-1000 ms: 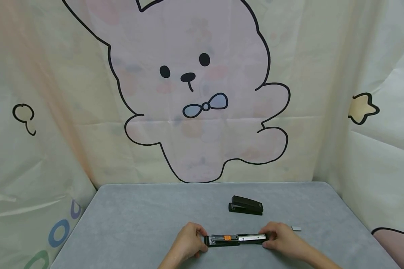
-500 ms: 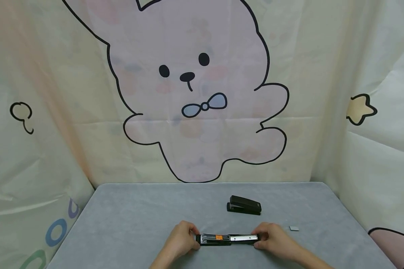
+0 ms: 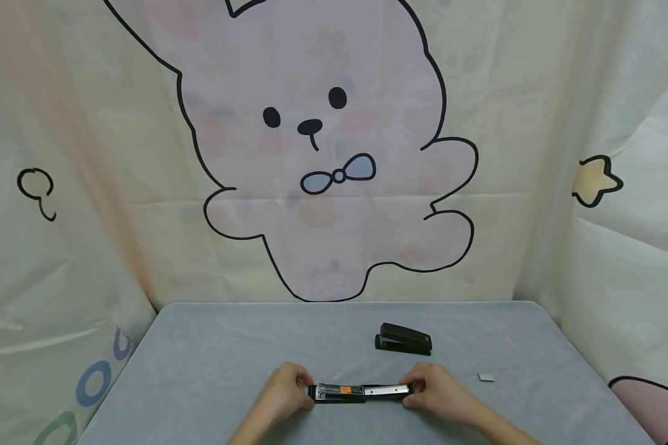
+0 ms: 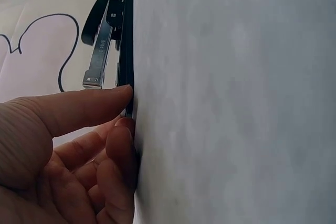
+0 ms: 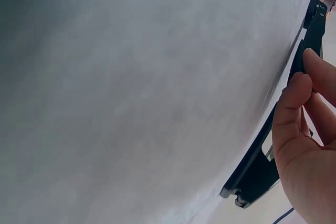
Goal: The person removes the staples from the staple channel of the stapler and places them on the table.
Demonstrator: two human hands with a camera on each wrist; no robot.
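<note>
An unfolded black stapler (image 3: 349,398) lies lengthwise low over the table, its silver metal track and an orange mark facing up. My left hand (image 3: 282,390) pinches its left end between thumb and fingers. At the other end my right hand (image 3: 435,389) pinches the black top part. The left wrist view shows the thumb on the edge of the base, with the metal staple magazine (image 4: 100,59) raised at an angle from it. In the right wrist view, thumb and forefinger grip the dark stapler part (image 5: 315,32); the curled fingers hide some of it.
A second black stapler (image 3: 403,339) stands on the grey table (image 3: 228,346) behind the right hand. To its right lies a small flat grey piece (image 3: 486,377). A printed cloth curtain (image 3: 506,247) hangs behind the table and at both sides.
Both hands have moved to the left with the unfolded stapler between them, keeping the same hold. The second stapler and the small grey piece have stayed in place.
</note>
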